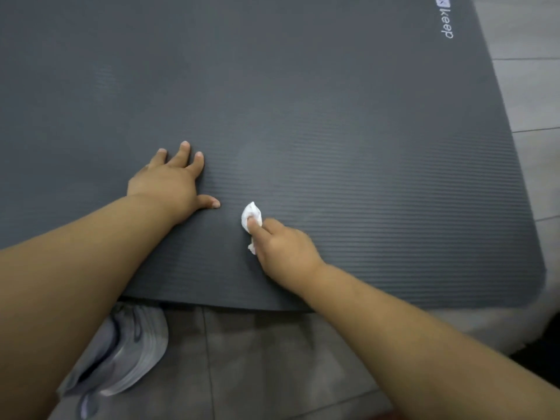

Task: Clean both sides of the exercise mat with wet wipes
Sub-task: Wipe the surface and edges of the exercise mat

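Wiping the upper face of the mat (303, 101), near its front edge. Your left hand (169, 180) lies flat on the ribbed surface, fingers straight and spread, pinning the mat down. Your right hand (281, 247) is just beside it, to its right and nearer you, with the fingers curled round a crumpled white wipe (251, 216) pressed against the mat. The mat spreads away ahead of both hands and past your right hand to a printed logo (445, 21) at the far corner; a grey shoe (121, 350) sits on the tiled floor (272, 359) below your left forearm. Keep the left palm planted so the mat cannot creep. Likely best: stroke along the ribs, overlap each pass, and refold the wipe once soiled. The underside appears yet to be done.
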Available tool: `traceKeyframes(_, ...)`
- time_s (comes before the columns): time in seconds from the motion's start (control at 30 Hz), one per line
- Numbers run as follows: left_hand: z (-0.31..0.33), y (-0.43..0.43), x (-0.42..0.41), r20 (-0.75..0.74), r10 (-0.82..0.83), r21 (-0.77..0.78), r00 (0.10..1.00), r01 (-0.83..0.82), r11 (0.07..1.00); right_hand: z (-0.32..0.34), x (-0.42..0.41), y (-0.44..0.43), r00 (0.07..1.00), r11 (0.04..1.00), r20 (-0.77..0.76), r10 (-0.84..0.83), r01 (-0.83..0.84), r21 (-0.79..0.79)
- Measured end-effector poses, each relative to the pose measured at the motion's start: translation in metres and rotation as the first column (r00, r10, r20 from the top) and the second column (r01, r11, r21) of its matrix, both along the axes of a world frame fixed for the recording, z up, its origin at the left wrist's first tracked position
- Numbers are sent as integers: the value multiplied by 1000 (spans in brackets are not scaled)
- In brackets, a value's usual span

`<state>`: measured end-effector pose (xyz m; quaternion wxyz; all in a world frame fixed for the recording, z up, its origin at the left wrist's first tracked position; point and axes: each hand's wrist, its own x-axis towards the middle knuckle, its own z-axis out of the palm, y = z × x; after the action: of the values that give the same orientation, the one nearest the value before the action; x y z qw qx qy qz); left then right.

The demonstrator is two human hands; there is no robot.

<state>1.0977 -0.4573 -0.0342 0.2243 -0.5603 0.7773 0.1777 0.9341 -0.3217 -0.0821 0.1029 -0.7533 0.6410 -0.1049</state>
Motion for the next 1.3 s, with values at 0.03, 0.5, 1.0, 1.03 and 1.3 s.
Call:
traceKeyframes(0.03,2,5,-1,21,-27,5,999,26,1000,0,-15,1,1000,1000,-25,13,-13,-26)
traceKeyframes(0.5,20,82,7,180,-290,120,940,272,955,15,34,71,991,969,27,-135,126,214)
traceKeyframes(1.0,60,112,15,191,-506,205,841,469,859,31,-12,120,960,914,-40,-275,275,299)
traceKeyframes(1.03,62,113,15,229,-540,224,810,496,839,33,-16,120,966,909,-70,-247,256,329)
traceKeyframes(1.3,74,122,-17,279,-601,89,749,603,792,43,-60,104,966,975,-187,-177,198,98)
